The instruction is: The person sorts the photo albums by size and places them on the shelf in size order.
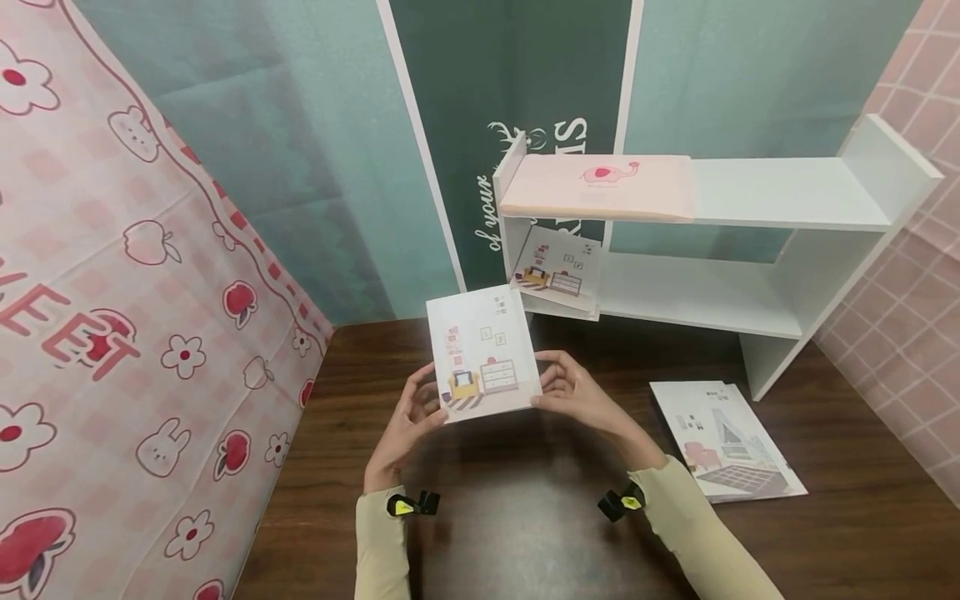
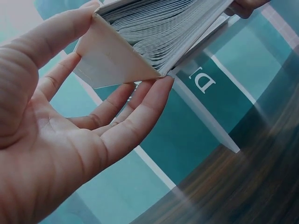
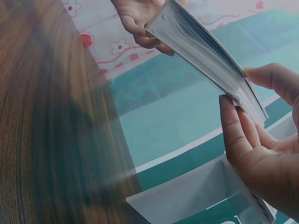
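Observation:
Both hands hold up a thick photo album [image 1: 483, 350] in front of the shelf, its white cover drawn with a chair and a chest of drawers. My left hand [image 1: 408, 417] pinches its left edge, thumb on one cover and fingers on the other. On the opposite edge, my right hand [image 1: 577, 396] grips with thumb and fingers likewise. Wavy page edges of the album [image 2: 154, 35] show between the covers in the left wrist view. A similar album [image 1: 558, 271] leans at the left end of the lower shelf.
A white two-tier shelf [image 1: 697, 287] stands at the back right of the wooden table [image 1: 510, 517]. A pink item with an elephant [image 1: 600, 187] lies on its upper board. Another white-covered album [image 1: 727, 442] lies on the table at right. Patterned cloth [image 1: 165, 333] hangs at left.

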`<state>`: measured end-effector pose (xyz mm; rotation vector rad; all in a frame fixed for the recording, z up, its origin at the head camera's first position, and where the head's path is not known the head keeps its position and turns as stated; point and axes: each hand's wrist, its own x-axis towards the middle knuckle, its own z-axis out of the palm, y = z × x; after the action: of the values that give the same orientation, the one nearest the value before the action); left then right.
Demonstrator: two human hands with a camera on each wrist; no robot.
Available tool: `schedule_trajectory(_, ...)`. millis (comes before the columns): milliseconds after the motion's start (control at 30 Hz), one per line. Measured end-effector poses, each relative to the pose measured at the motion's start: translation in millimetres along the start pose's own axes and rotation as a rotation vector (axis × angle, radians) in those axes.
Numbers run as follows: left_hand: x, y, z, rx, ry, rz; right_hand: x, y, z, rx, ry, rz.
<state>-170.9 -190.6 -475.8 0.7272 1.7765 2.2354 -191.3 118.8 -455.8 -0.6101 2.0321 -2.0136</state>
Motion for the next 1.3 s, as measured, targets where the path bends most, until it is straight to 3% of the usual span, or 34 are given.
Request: schedule_trajectory(1300,24.9,-5.9,19.4,0.042,-0.059,0.005,-21.6,-3.7,-23.4,0.002,0.063,-0.004)
